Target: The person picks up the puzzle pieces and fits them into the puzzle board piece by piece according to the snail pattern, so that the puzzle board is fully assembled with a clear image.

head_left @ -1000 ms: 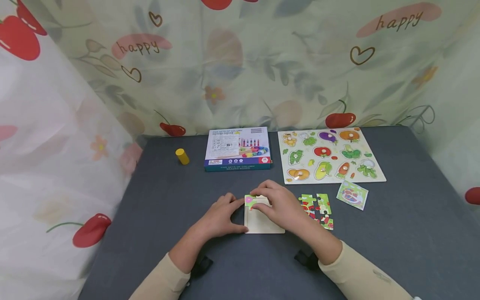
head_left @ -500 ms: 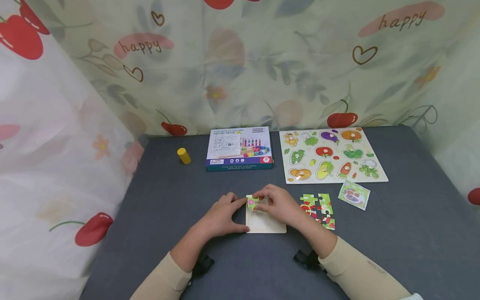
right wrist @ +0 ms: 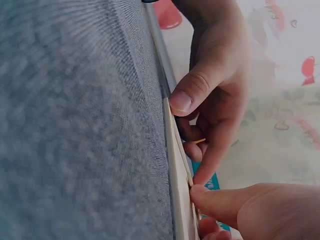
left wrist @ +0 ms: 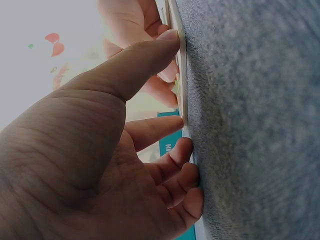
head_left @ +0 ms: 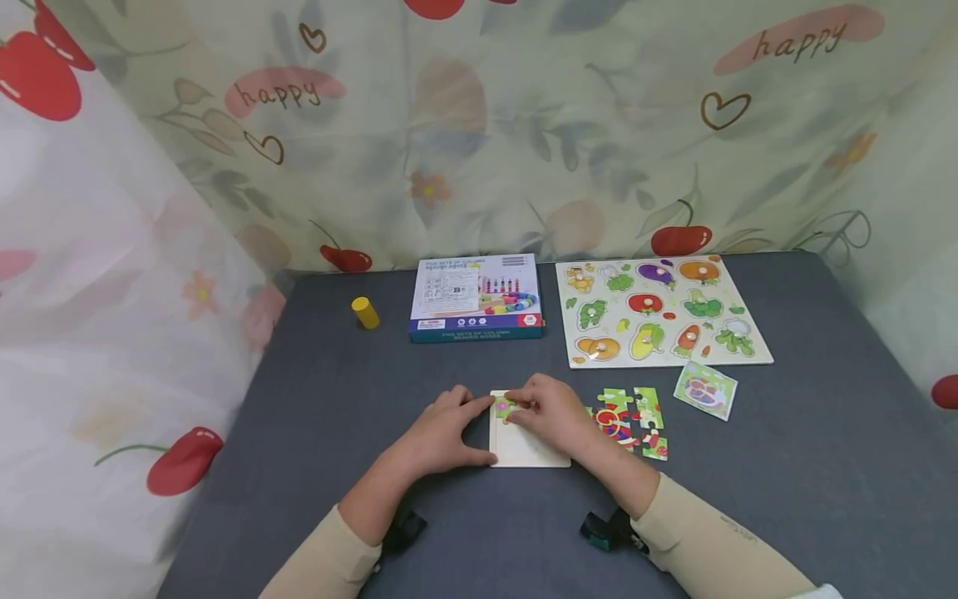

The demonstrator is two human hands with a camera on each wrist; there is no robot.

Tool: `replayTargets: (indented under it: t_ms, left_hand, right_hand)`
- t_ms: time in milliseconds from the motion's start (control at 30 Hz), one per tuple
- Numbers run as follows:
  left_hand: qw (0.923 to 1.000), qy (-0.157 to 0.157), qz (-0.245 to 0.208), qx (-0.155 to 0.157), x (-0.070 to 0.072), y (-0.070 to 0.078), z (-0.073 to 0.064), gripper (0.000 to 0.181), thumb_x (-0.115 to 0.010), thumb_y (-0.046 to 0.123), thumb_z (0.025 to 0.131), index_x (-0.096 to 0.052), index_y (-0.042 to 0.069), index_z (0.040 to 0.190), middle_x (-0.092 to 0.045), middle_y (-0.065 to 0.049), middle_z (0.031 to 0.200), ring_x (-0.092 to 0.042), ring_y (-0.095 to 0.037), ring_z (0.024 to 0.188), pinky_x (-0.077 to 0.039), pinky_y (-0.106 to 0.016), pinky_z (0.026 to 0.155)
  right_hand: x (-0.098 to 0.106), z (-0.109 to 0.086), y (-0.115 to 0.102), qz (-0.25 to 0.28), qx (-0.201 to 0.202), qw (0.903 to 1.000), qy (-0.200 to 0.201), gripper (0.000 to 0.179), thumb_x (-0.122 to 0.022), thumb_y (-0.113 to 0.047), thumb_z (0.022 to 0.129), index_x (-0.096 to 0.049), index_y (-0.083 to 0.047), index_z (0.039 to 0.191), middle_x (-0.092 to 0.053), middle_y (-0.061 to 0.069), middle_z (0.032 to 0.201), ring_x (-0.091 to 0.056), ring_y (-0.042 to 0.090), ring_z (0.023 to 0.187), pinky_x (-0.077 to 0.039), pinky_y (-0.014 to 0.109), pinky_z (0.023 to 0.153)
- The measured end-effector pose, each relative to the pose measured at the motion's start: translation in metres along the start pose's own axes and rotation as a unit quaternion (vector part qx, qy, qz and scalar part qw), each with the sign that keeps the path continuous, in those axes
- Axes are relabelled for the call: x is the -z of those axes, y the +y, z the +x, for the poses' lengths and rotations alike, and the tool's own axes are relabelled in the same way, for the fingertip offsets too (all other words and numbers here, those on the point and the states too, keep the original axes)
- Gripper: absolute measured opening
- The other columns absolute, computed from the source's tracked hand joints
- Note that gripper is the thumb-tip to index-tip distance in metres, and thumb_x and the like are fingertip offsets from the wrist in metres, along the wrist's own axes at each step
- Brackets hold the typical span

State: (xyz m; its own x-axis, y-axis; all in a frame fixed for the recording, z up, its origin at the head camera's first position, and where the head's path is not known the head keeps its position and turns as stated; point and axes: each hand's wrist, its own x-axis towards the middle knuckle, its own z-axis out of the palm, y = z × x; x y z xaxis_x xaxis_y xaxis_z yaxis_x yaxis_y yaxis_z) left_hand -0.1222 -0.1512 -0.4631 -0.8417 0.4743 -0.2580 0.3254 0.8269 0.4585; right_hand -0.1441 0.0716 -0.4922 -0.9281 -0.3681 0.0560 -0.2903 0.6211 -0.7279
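A small pale wooden puzzle tray [head_left: 530, 448] lies on the table before me. My left hand [head_left: 437, 437] braces its left side, thumb at the near corner and index finger at the far one, with the fingers spread. In the left wrist view the thumb rests on the rim of the tray [left wrist: 183, 75]. My right hand [head_left: 552, 416] pinches a green jigsaw piece [head_left: 502, 407] with a pink spot at the tray's far left corner. Its fingertips cover part of the piece. To the right of the tray lie loose jigsaw pieces [head_left: 649, 408], partly hidden by my right hand.
A picture card [head_left: 705, 390] lies right of the loose pieces. Behind stand a flat boxed bead set [head_left: 476, 299] and a vegetable puzzle board [head_left: 666, 312]. A yellow cylinder [head_left: 365, 313] stands at the back left. Printed curtains hang behind and beside the table.
The right hand's fingers have drawn closer together, and the piece has shifted slightly right and nearer within the tray's far left corner. The left hand stays put at the tray's side.
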Motion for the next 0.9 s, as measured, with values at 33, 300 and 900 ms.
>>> replayTargets:
  t_ms: [33,300,900]
  left_hand:
    - [1.0000,0.001,0.001,-0.002,0.000,0.000,0.000,0.089,-0.082,0.054,0.083,-0.047,0.019,0.156,-0.047,-0.002,0.114,-0.042,-0.018,0.095,-0.040,-0.037,0.080]
    - [1.0000,0.006,0.006,-0.005,-0.001,-0.001,-0.001,0.089,-0.082,0.054,0.083,-0.047,0.018,0.156,-0.046,-0.002,0.112,-0.041,-0.018,0.093,-0.040,-0.037,0.078]
    - [0.9999,0.000,0.011,0.004,-0.001,0.000,0.002,0.090,-0.082,0.058,0.081,-0.047,0.022,0.156,-0.047,-0.002,0.117,-0.043,-0.018,0.098,-0.042,-0.036,0.079]
  right_hand:
    - [-0.001,0.000,-0.001,-0.001,0.003,1.0000,0.006,0.023,-0.083,-0.016,0.088,-0.082,-0.010,0.110,-0.055,-0.007,0.081,-0.050,0.010,0.070,-0.042,0.029,0.063]
    - [-0.002,-0.004,-0.006,-0.004,0.014,0.9993,0.036,0.015,-0.083,-0.013,0.087,-0.084,-0.011,0.102,-0.053,-0.007,0.077,-0.050,0.009,0.067,-0.042,0.029,0.059]
    - [0.041,-0.016,-0.028,0.009,0.011,0.9997,-0.019,0.031,-0.081,-0.023,0.090,-0.079,-0.012,0.119,-0.053,-0.005,0.075,-0.049,0.014,0.067,-0.039,0.030,0.058]
